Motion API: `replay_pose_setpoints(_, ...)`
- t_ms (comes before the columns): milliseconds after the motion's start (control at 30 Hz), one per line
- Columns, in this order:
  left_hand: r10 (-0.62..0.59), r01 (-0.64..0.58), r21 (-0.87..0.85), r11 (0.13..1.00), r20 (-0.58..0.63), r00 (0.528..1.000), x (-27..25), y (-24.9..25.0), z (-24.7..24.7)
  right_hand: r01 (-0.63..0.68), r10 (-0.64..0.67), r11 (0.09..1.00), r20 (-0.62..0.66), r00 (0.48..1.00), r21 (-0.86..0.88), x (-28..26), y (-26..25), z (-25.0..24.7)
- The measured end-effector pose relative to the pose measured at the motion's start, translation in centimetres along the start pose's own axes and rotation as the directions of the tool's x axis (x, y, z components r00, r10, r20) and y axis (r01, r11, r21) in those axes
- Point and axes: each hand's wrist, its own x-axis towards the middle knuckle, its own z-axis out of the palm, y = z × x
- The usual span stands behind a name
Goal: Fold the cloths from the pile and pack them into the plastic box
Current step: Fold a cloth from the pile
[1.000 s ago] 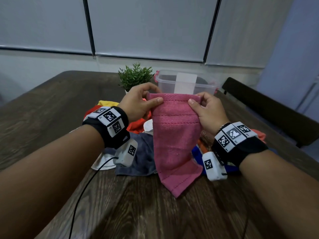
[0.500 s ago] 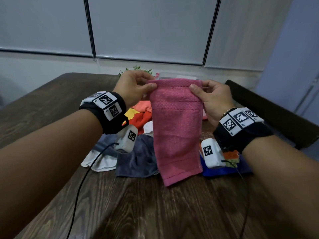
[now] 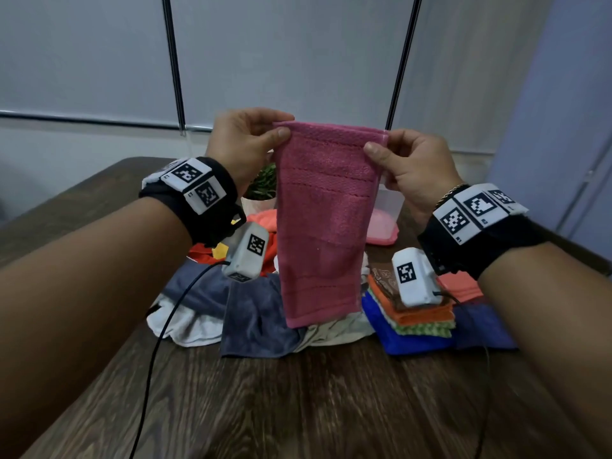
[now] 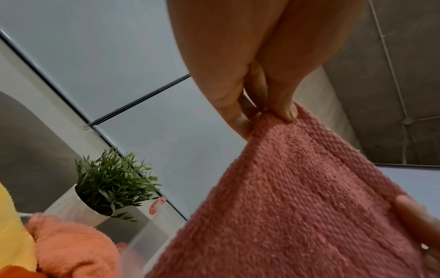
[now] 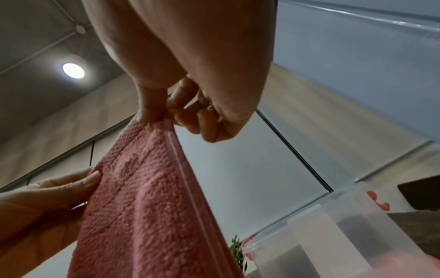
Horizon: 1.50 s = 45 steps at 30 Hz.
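- The pink towel (image 3: 323, 223) hangs in the air above the table (image 3: 298, 409), long axis vertical, bottom edge just above the pile of cloths (image 3: 265, 313).
- The left hand (image 3: 243, 142) pinches the top left corner between thumb and fingers; the right hand (image 3: 412, 160) pinches the top right corner likewise.
- Both hands sit level at the top edge, so the towel lies straight below the fingers.
- The plastic box (image 3: 389, 200) stands behind the towel, nearer the right hand.
- Judgement: the next fold likely calls for laying the towel down or bringing its top edge to its bottom edge.
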Motion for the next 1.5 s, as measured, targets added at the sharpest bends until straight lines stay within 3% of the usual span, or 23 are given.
replay_pose_setpoints(167,-0.019,0.014,0.08,0.997,0.068,0.998,-0.6,0.0,-0.1,-0.02,0.025,0.997,0.066,0.998,-0.07,0.4,-0.6,-0.6)
replay_pose_setpoints(300,-0.133,0.11,0.131,0.985,0.184,0.974,-0.4,-1.4,-0.5,-0.055,0.062,0.995,0.079,0.995,-0.079,0.9,-0.2,-0.7)
replay_pose_setpoints(367,-0.149,0.123,0.161,0.979,0.161,0.976,-0.1,-2.3,-0.2,-0.047,0.055,0.993,0.071,0.996,-0.108,1.4,0.3,-0.6)
replay_pose_setpoints(500,-0.066,0.066,0.152,0.986,-0.004,0.998,1.5,-2.1,1.1,0.02,-0.019,0.987,0.012,1.0,-0.158,2.5,-0.1,-0.4)
replay_pose_setpoints(667,0.113,-0.113,0.012,0.994,-0.01,0.994,2.4,0.7,2.6,0.158,-0.175,0.973,-0.089,0.981,-0.169,2.7,-2.7,-0.8)
replay_pose_setpoints(733,0.067,-0.063,-0.105,0.993,0.04,0.997,1.1,0.9,3.0,0.149,-0.166,0.967,-0.067,0.984,-0.208,1.6,-2.7,-1.2)
replay_pose_setpoints(800,-0.077,0.095,-0.115,0.989,0.154,0.985,-0.7,-0.4,2.8,0.096,-0.095,0.941,0.019,0.995,-0.326,-0.3,-1.5,-1.7)
replay_pose_setpoints(867,-0.264,0.277,0.011,0.961,0.343,0.902,-3.3,-2.4,2.0,0.021,0.042,0.902,0.136,0.99,-0.431,-2.6,0.7,-2.1)
replay_pose_setpoints(967,-0.483,0.439,0.235,0.867,0.611,0.627,-7.6,-4.2,1.3,-0.142,0.273,0.911,0.308,0.912,-0.386,-6.6,3.0,-2.6)
replay_pose_setpoints(1033,-0.562,0.512,0.31,0.801,0.682,0.467,-10.0,-4.7,1.2,-0.282,0.402,0.905,0.423,0.812,-0.32,-9.0,4.2,-2.6)
replay_pose_setpoints(1100,-0.611,0.577,0.382,0.722,0.744,0.273,-11.9,-5.2,1.1,-0.347,0.485,0.873,0.523,0.701,-0.344,-11.3,5.3,-2.7)
replay_pose_setpoints(1167,-0.635,0.494,0.511,0.704,0.765,0.113,-13.3,-6.0,1.1,-0.319,0.547,0.833,0.581,0.603,-0.453,-13.2,6.3,-2.5)
replay_pose_setpoints(1200,-0.652,0.43,0.567,0.702,0.755,0.067,-13.7,-6.4,1.2,-0.289,0.578,0.806,0.584,0.57,-0.516,-13.9,6.9,-2.5)
replay_pose_setpoints(1267,-0.69,0.343,0.641,0.686,0.723,0.031,-14.2,-7.1,1.4,-0.259,0.624,0.757,0.548,0.557,-0.6,-14.6,8.1,-2.4)
replay_pose_setpoints(1367,-0.724,0.227,0.703,0.674,0.689,0.014,-14.1,-7.6,1.3,-0.29,0.656,0.714,0.465,0.594,-0.637,-14.8,9.3,-2.9)
replay_pose_setpoints(1433,-0.751,0.2,0.736,0.646,0.66,-0.002,-14.0,-7.7,1.3,-0.295,0.679,0.683,0.433,0.593,-0.668,-14.8,9.8,-3.3)
replay_pose_setpoints(1500,-0.772,0.222,0.749,0.625,0.635,0.031,-13.9,-8.0,1.4,-0.247,0.679,0.653,0.408,0.611,-0.716,-14.7,10.4,-3.6)
